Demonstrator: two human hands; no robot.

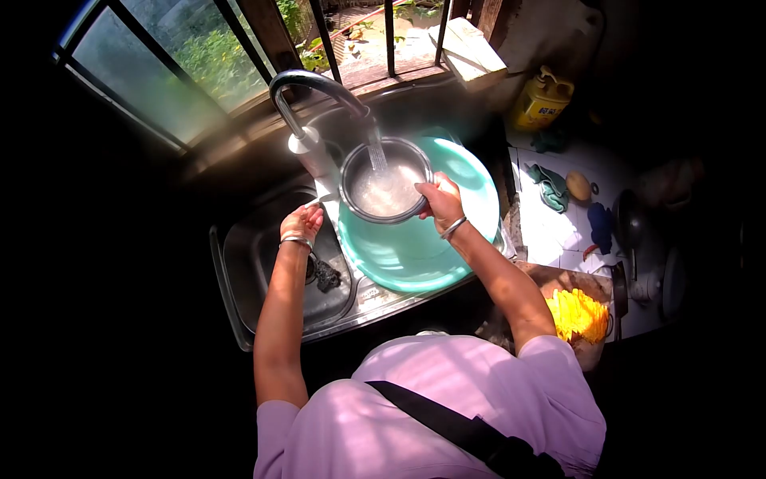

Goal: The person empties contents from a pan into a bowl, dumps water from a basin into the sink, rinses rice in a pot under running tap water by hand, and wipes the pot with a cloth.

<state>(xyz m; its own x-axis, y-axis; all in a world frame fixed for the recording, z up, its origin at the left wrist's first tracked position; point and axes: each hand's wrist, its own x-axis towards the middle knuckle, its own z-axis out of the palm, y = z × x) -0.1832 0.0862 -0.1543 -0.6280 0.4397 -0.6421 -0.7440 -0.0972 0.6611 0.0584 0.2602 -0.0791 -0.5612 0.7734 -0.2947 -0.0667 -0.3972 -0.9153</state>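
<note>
Bowl (387,182) is over far-left part of basin (415,259), w/ water (377,156) from tap (319,78) going in. R hand (441,198) grips bowl's rim, thumb over edge. L hand (306,223), just left of basin, has fingers curled at lever (321,199) (gripping or only touching, can't tell).

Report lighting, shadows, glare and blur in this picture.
Head view: sunlight glares on the white tiles and brightens the turquoise basin; head view: the left and right edges drop to near black, hiding detail; head view: bands of shadow cross the pink shirt; head view: the water falling into the metal bowl looks streaky.
</note>
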